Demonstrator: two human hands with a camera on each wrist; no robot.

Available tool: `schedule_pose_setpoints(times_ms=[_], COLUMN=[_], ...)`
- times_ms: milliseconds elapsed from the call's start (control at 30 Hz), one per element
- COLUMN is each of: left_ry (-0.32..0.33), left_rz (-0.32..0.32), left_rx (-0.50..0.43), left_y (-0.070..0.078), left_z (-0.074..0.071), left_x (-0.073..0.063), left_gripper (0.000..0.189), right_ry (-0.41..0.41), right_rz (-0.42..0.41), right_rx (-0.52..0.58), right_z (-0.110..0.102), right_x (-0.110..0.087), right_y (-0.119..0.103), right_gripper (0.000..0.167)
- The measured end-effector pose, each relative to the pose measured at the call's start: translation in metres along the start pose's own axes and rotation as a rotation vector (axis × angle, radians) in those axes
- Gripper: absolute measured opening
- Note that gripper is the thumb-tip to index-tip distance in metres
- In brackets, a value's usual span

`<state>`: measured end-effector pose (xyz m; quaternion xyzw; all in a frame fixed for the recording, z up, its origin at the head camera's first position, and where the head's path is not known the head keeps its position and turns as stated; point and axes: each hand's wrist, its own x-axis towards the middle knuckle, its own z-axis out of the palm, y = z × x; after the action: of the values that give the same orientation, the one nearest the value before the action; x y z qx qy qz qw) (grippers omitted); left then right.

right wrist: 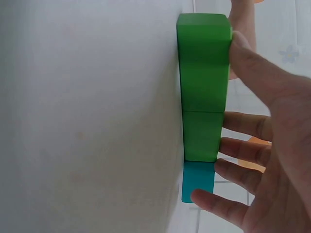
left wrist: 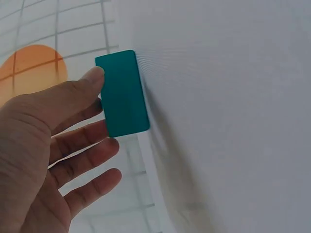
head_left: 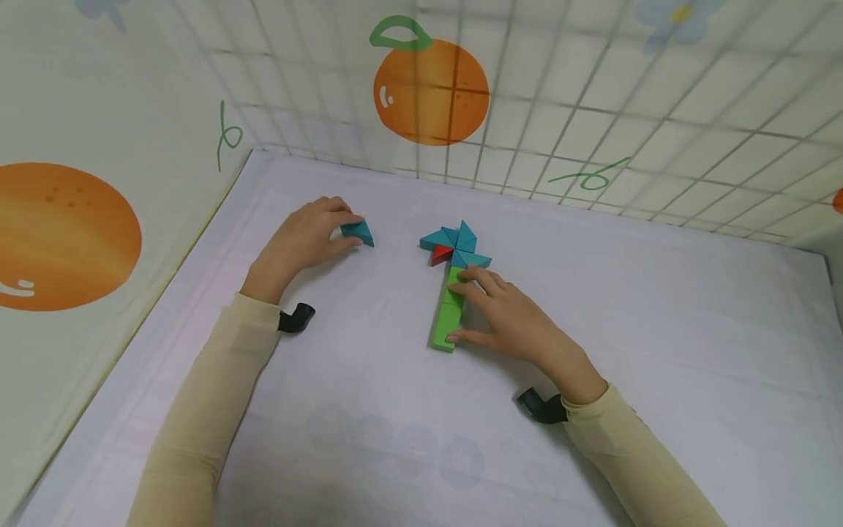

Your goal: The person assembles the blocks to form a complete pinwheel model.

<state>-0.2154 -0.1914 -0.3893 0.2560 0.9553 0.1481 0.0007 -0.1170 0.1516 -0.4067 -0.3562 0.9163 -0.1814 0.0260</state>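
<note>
My left hand (head_left: pixel 309 234) pinches a blue triangular block (head_left: pixel 358 233) between thumb and fingers at the left of the pinwheel. In the left wrist view that block (left wrist: pixel 124 94) shows a flat rectangular teal face. My right hand (head_left: pixel 514 315) touches two green blocks (head_left: pixel 449 322), laid end to end as a stem, its thumb by the near block and its fingertips along the far one. In the right wrist view the fingers (right wrist: pixel 245 151) lie along the side of the green blocks (right wrist: pixel 204 73). Beyond the stem, several blue triangular blocks (head_left: pixel 465 238) and a red triangular block (head_left: pixel 441 255) form a pinwheel shape.
A white cloth covers the table (head_left: pixel 356 410). Behind it stands a grid-patterned wall (head_left: pixel 566 80) with a printed orange (head_left: pixel 431 91); another wall (head_left: pixel 79 110) borders the left side. Black wrist-camera mounts (head_left: pixel 543 406) sit close to the cloth beside both wrists.
</note>
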Motion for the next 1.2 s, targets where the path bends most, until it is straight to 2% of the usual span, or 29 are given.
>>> schedule_pose_setpoints(times_ms=[167,433,700,933,1200], left_ry=[-0.02,-0.031,-0.031,-0.042,-0.078], left_rz=[-0.038,-0.051,-0.007,-0.026,0.032], left_rx=[-0.008,-0.028,-0.032,-0.039,-0.008], left_y=[-0.002,0.002,0.011,0.015,0.034], left_z=[0.001,0.002,0.004,0.006,0.005], left_x=[0.001,0.001,0.002,0.003,0.004], left_gripper=[0.043,0.047,0.045,0.033,0.019], right_ry=[-0.002,-0.004,0.006,0.011,0.013], right_rz=[-0.001,-0.002,-0.006,-0.007,-0.007], right_rx=[0.006,0.012,0.006,0.004,0.004], right_z=[0.0,0.0,0.001,0.002,0.001], right_x=[0.0,0.001,0.0,-0.001,0.0], right_y=[0.0,0.0,0.0,0.001,0.001], right_gripper=[0.074,0.074,0.073,0.073,0.073])
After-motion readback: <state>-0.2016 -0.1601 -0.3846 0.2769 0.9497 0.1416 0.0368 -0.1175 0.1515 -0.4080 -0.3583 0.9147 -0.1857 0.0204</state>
